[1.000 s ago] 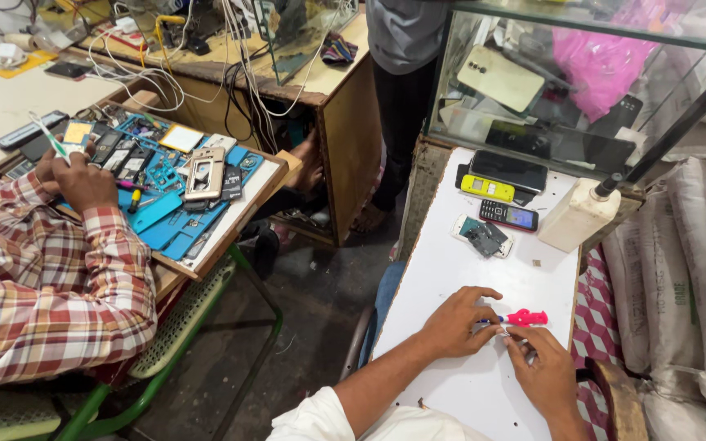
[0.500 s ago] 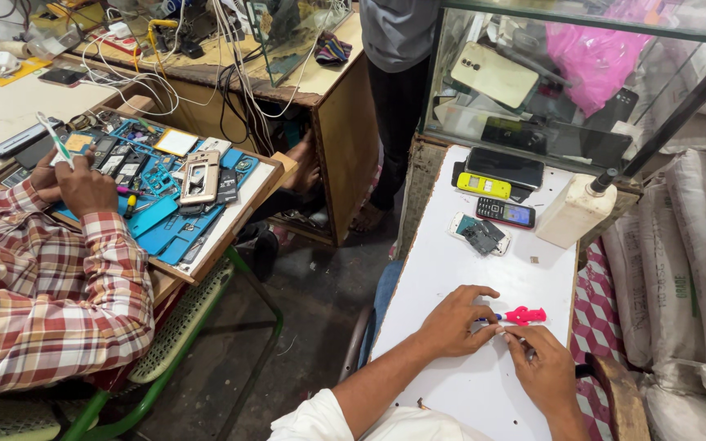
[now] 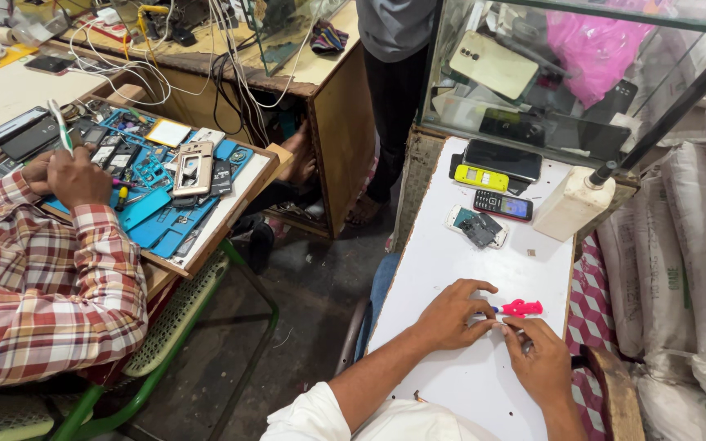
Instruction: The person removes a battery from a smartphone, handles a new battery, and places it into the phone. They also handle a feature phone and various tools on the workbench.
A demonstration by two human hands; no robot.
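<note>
My left hand (image 3: 453, 313) rests on the white tabletop (image 3: 443, 245), its fingertips pinching a small part that I cannot make out. My right hand (image 3: 539, 358) meets it from the right, fingers closed around a thin tool whose tip touches that part. A small pink-handled screwdriver (image 3: 520, 308) lies on the table just beyond both hands. Farther back lie an opened phone with loose pieces (image 3: 477, 228), a dark keypad phone (image 3: 503, 205) and a yellow phone (image 3: 481, 177).
A white plastic bottle (image 3: 574, 205) stands at the table's right edge before a glass display case (image 3: 582, 73). A person in a checked shirt (image 3: 34, 286) works at a blue mat of phone parts (image 3: 161, 216) on the left. Another person stands behind. Sacks (image 3: 696, 245) line the right.
My hands stay together at the same spot on the table, with only slight finger movement. The person on the left has shifted a hand a little.
</note>
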